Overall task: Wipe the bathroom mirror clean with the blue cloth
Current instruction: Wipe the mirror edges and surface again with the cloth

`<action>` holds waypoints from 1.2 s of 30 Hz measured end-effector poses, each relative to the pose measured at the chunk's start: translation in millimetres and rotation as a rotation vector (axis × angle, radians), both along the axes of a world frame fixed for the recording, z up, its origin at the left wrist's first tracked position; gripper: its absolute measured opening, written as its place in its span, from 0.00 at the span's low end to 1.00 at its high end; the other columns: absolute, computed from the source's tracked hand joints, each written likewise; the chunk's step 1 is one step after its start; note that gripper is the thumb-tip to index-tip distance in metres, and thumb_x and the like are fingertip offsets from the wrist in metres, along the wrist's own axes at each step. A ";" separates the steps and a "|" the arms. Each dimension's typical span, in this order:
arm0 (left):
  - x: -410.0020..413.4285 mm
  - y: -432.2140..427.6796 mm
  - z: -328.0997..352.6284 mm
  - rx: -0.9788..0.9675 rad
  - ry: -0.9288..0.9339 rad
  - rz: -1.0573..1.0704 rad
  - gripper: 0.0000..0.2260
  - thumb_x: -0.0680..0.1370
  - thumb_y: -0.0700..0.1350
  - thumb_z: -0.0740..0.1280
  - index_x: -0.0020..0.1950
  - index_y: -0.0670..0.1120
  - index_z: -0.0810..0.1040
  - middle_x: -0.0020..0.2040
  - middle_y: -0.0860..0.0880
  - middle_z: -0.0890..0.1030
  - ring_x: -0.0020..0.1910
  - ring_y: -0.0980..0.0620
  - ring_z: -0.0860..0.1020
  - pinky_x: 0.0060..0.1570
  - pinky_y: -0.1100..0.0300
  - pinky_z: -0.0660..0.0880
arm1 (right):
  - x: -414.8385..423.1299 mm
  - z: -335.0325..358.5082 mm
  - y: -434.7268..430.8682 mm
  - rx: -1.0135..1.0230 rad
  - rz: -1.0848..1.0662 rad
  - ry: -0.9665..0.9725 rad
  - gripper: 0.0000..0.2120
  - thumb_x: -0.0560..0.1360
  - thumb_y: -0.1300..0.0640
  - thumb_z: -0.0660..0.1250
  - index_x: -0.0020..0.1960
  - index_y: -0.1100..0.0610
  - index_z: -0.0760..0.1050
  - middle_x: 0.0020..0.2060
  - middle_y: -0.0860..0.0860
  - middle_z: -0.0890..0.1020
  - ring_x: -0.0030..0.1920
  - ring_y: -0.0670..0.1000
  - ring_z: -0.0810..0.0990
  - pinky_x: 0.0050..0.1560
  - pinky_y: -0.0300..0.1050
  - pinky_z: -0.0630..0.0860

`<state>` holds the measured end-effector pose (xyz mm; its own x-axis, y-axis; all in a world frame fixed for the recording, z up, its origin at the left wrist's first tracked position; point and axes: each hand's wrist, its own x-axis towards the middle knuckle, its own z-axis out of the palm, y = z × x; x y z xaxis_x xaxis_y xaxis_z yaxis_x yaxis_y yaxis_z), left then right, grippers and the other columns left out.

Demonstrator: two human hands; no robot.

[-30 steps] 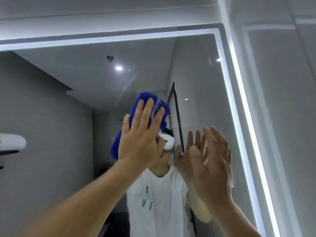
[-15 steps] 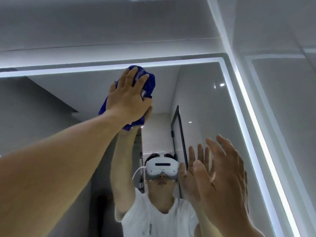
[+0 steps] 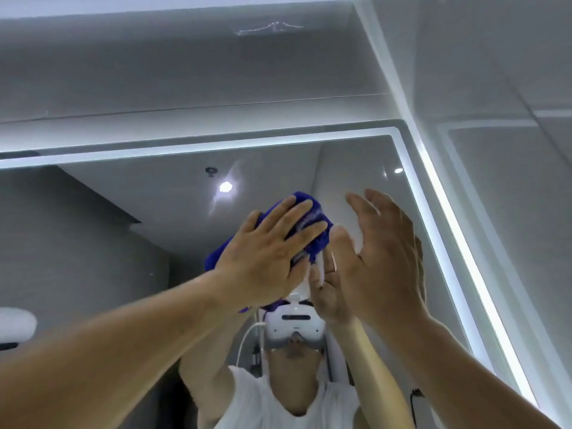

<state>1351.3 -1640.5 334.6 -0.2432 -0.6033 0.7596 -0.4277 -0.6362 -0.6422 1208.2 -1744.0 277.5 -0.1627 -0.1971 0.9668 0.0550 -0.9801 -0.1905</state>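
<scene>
Our left hand [image 3: 266,258] presses a soft, bunched blue cloth [image 3: 320,241] flat-fingered against the upper glass of the light-edged bathroom mirror [image 3: 139,243]. Our right hand [image 3: 380,261] hovers beside it, grip wide, empty. The cloth looks light and floppy; palming its bunched middle should steer it.

1. We take this for a modern bathroom; whether it belongs to a home or a hotel we cannot tell.
2. We see a large wall mirror [image 3: 148,243] reaching into the corner, edged with a glowing white light strip [image 3: 185,150].
3. We see big, smooth grey tiles [image 3: 510,227] with thin joints on the walls around it.
4. In the glass we see a plain ceiling with a small recessed spotlight [image 3: 226,187] and more grey wall.
</scene>
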 end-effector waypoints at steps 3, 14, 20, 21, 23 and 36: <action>-7.1 -16.7 66.8 -0.132 0.070 -0.037 0.24 0.82 0.58 0.47 0.77 0.58 0.49 0.80 0.52 0.48 0.79 0.49 0.47 0.74 0.45 0.54 | 1.8 16.8 -9.1 0.016 -0.053 0.028 0.24 0.77 0.44 0.52 0.72 0.47 0.66 0.73 0.48 0.65 0.74 0.50 0.60 0.72 0.52 0.57; -35.8 -44.3 96.2 -0.371 0.233 -0.093 0.25 0.82 0.55 0.49 0.79 0.54 0.51 0.81 0.51 0.47 0.79 0.47 0.46 0.73 0.44 0.54 | -21.5 56.3 -31.3 0.106 -0.073 -0.005 0.23 0.80 0.45 0.55 0.73 0.48 0.64 0.75 0.48 0.63 0.75 0.50 0.57 0.72 0.52 0.56; -24.8 -47.3 58.8 -0.109 0.007 -0.045 0.24 0.82 0.58 0.46 0.78 0.57 0.49 0.81 0.52 0.48 0.79 0.49 0.46 0.73 0.45 0.54 | -23.1 70.0 -24.4 0.111 -0.009 -0.019 0.22 0.80 0.49 0.55 0.73 0.49 0.64 0.75 0.48 0.62 0.75 0.50 0.57 0.72 0.51 0.55; -27.5 -50.2 77.6 -0.084 -0.004 -0.036 0.24 0.82 0.58 0.47 0.78 0.57 0.48 0.81 0.53 0.47 0.79 0.50 0.44 0.73 0.46 0.53 | -23.8 71.1 -25.5 0.110 0.001 -0.024 0.22 0.79 0.49 0.55 0.72 0.50 0.65 0.74 0.49 0.63 0.75 0.50 0.58 0.72 0.51 0.56; -38.9 -58.4 119.5 -0.105 0.019 -0.023 0.24 0.83 0.57 0.49 0.79 0.57 0.49 0.80 0.54 0.45 0.79 0.50 0.44 0.73 0.45 0.54 | -23.8 71.2 -27.5 0.115 0.015 -0.033 0.21 0.79 0.50 0.56 0.71 0.50 0.66 0.74 0.48 0.64 0.74 0.50 0.58 0.71 0.51 0.56; -9.1 0.0 142.5 -0.445 0.244 -0.100 0.25 0.81 0.54 0.52 0.78 0.55 0.54 0.80 0.51 0.50 0.79 0.49 0.47 0.73 0.45 0.56 | -10.5 60.5 -23.1 0.116 -0.025 0.053 0.23 0.78 0.46 0.56 0.72 0.50 0.65 0.75 0.49 0.61 0.75 0.50 0.56 0.72 0.51 0.55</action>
